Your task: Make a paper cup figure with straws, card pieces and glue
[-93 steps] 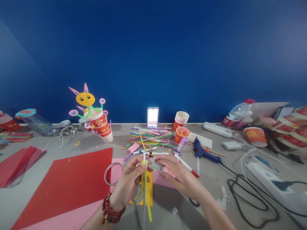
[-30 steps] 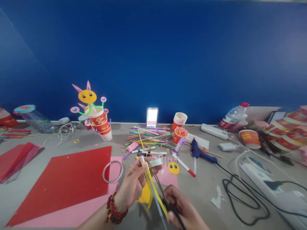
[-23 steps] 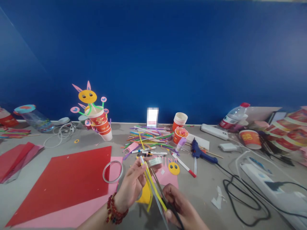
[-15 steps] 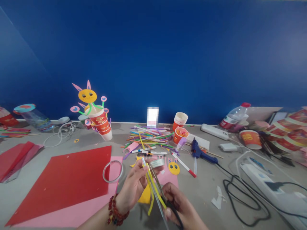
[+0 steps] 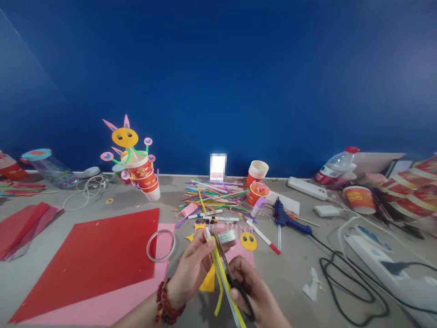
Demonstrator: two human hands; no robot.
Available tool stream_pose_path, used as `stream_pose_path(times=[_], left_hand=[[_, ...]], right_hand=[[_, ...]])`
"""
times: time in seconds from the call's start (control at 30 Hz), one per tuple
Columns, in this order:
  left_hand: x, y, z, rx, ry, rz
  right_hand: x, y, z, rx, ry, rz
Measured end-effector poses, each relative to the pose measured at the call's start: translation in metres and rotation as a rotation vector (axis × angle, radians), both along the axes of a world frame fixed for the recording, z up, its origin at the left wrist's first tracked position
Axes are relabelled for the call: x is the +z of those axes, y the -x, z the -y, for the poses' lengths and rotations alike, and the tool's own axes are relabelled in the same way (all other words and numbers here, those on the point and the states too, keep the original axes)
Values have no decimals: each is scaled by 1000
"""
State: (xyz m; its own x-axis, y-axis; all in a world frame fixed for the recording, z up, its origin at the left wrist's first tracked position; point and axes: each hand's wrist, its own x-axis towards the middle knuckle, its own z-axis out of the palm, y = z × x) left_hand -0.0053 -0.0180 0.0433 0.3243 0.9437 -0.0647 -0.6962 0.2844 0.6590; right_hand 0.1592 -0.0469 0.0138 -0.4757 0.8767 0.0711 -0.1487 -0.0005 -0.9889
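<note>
Left hand: fingers closed in a pinch on the clear stick and yellow strips; wrist wears beads (image 5: 166, 304). Left hand (image 5: 195, 264) is about mid-frame.
Right hand (image 5: 251, 289): curled round the scissors' black handles.
Scissors (image 5: 245, 299): blades point up toward the left fingertips, alongside the strips; can't tell if they're parted.
Clear stick (image 5: 228, 291): tilted, top end in left fingers, lower end running down past right hand.
Yellow strips (image 5: 219, 303): one along the stick, one hanging bent beside it.
Tape roll (image 5: 227, 236): at left fingers, just behind blade tips.
Below hands: yellow paper (image 5: 207, 280) on the desk (image 5: 292, 269), partly hidden.
Bunny face (image 5: 248, 241): yellow, on pink paper, near right hand.
Left side: silver ring (image 5: 149, 248) over edges of red sheet (image 5: 99, 259) and pink paper.
Ahead: markers (image 5: 205, 213), then piled coloured sticks (image 5: 215, 196).
Right side: blue glue gun (image 5: 288, 221), red-capped marker (image 5: 264, 237) nearer the hands.
Far left: stacked-cup figure (image 5: 141, 175), upright.
Back: blue wall (image 5: 218, 82).
</note>
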Motion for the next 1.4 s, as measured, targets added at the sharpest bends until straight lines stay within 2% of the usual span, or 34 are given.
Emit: stream_pose_path(times=[0.27, 0.47, 0.63, 0.77, 0.87, 0.93, 1.03, 1.17, 1.27, 1.4], left_hand=[[1, 1, -2, 65, -73, -90], [3, 0, -1, 77, -57, -127], [4, 0, 2, 78, -89, -130], [5, 3, 1, 95, -81, -124], [6, 6, -1, 68, -95, -116], [7, 8, -2, 43, -112, -100], [8, 8, -1, -6, -137, -77], [8, 8, -1, -33, -128, -61], [7, 8, -3, -6, -105, -49], [8, 9, -6, -5, -123, -81]], right_hand=[[-5, -1, 0, -46, -74, 89], [-4, 0, 0, -80, -97, 123], [-1, -13, 3, -123, -164, 220], [-2, -37, 2, -282, -250, 368], [-1, -50, -6, -527, -347, 333], [5, -52, -16, -611, -379, 288], [19, -43, -33, -525, -361, 225], [30, -29, -48, -333, -199, 82], [30, -25, -51, -248, -168, 25], [21, -26, -52, -213, -210, 92]])
